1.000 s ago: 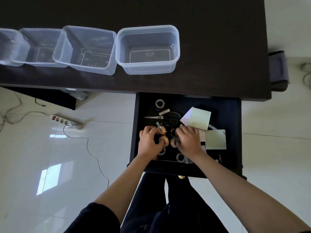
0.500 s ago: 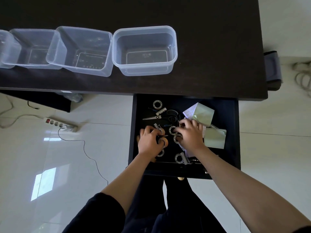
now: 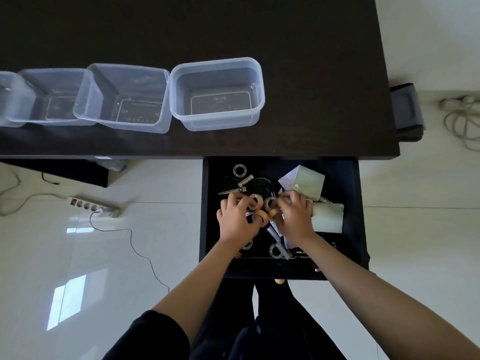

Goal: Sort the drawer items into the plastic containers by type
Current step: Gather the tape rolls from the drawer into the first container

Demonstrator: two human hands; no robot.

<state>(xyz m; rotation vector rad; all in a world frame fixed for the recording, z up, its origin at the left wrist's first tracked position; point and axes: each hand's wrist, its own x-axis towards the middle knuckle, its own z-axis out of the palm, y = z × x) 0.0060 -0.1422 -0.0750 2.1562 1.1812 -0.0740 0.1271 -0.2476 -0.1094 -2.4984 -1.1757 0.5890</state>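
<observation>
Open drawer (image 3: pixel 348 178) under the desk edge, cluttered: tape rolls (image 3: pixel 255 200), scissors (image 3: pixel 231 190), paper pads. Left hand (image 3: pixel 237 220) curled round tan tape rolls at drawer centre. Right hand (image 3: pixel 294 216) just beside it, fingers curled onto another roll (image 3: pixel 273 212); exact hold hidden. Plastic containers (image 3: pixel 217 66) on the desk; leftmost cut off.

A white power strip (image 3: pixel 92 205) lies on the glossy pale floor (image 3: pixel 78 255) at left, a thin dark cable (image 3: pixel 135 245) trailing from it. Right of the dark tabletop (image 3: pixel 311 74) sits a grey object (image 3: pixel 406 110) (unidentifiable) and coiled cords (image 3: pixel 465 120).
</observation>
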